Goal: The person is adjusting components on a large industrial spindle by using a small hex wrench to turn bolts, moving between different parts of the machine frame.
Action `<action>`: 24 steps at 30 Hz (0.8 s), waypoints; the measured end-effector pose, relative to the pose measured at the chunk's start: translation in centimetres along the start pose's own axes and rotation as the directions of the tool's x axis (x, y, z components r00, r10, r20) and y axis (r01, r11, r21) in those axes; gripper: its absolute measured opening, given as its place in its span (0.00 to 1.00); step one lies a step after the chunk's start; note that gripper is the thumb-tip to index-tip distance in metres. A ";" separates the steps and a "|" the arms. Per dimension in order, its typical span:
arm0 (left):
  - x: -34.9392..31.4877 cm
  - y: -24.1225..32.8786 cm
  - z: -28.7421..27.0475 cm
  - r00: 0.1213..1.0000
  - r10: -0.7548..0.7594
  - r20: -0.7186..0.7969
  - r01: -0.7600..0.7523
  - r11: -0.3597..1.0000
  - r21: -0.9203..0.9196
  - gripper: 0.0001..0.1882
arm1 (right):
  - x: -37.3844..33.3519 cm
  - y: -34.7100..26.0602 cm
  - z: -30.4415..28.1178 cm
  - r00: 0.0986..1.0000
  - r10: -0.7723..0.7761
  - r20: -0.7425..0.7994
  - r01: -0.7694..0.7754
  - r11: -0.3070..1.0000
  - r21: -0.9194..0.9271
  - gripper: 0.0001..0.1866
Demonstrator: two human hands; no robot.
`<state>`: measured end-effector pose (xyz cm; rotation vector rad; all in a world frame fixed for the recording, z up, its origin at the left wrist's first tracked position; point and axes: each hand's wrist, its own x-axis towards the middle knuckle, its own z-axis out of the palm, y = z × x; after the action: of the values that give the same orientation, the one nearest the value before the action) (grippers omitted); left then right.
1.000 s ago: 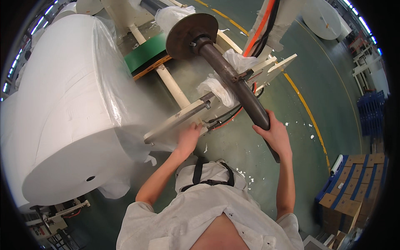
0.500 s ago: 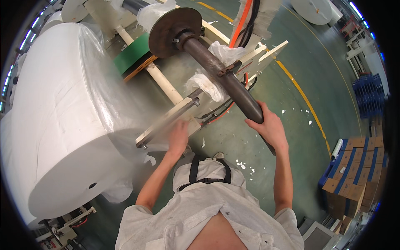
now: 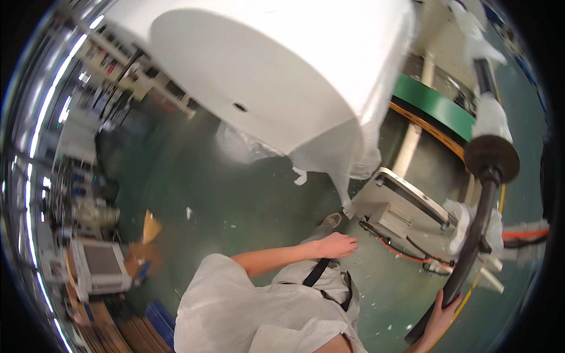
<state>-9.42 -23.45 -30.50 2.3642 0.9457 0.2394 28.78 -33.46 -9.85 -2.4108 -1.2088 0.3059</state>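
My right hand (image 3: pixel 444 321) is wrapped round the lower end of a long dark metal shaft (image 3: pixel 474 244) at the right. A round rusty disc (image 3: pixel 492 159) sits on the shaft farther up, with crumpled white plastic film (image 3: pixel 491 117) beyond it. In front of my thighs, my left hand (image 3: pixel 337 245) has its fingers loosely curled together, and nothing shows in them. It is apart from the cream machine frame (image 3: pixel 385 215) on its right. A huge white roll (image 3: pixel 253 76), partly covered in clear film, fills the top, with a small dark hole in its end face.
A green curved guard (image 3: pixel 434 105) with an orange edge stands beside the roll. Orange and black cables (image 3: pixel 406 253) run along the floor by the frame. A grey-white boxy unit (image 3: pixel 100 267), cardboard (image 3: pixel 109 329) and a blue pallet (image 3: pixel 160 320) stand at the left.
My view has swung left, so roll and shaft appear farther right. My left hand has come away from the machine frame to in front of my body. My right hand stays on the shaft.
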 end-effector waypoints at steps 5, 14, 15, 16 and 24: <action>-12.4 -0.1 3.9 0.904 -0.397 -0.155 0.381 0.916 -0.124 0.10 | 1.6 4.4 0.6 0.997 -0.064 0.048 0.067 0.995 -0.077 0.40; -23.8 -4.7 4.3 0.898 -0.437 -0.044 0.408 0.867 -0.286 0.16 | 1.6 -0.7 -0.9 0.979 -0.197 0.044 0.202 0.963 -0.181 0.41; -25.3 -5.8 3.6 0.889 -0.453 -0.072 0.417 0.863 -0.285 0.16 | 1.6 -1.6 -1.3 0.982 -0.172 0.073 0.183 0.966 -0.180 0.41; -27.1 -6.9 2.9 0.875 -0.475 -0.095 0.430 0.852 -0.297 0.16 | 1.5 -2.3 -1.7 0.984 -0.143 0.104 0.159 0.971 -0.178 0.42; -52.6 -17.9 -2.0 0.549 -0.808 -0.215 0.741 0.589 -0.321 0.17 | -6.5 -13.3 10.7 0.982 -0.178 0.065 0.185 0.976 -0.118 0.39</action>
<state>-59.02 -47.77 -36.73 1.5128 1.9552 0.3615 11.45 -28.65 -13.07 -2.3862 -1.5019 0.2483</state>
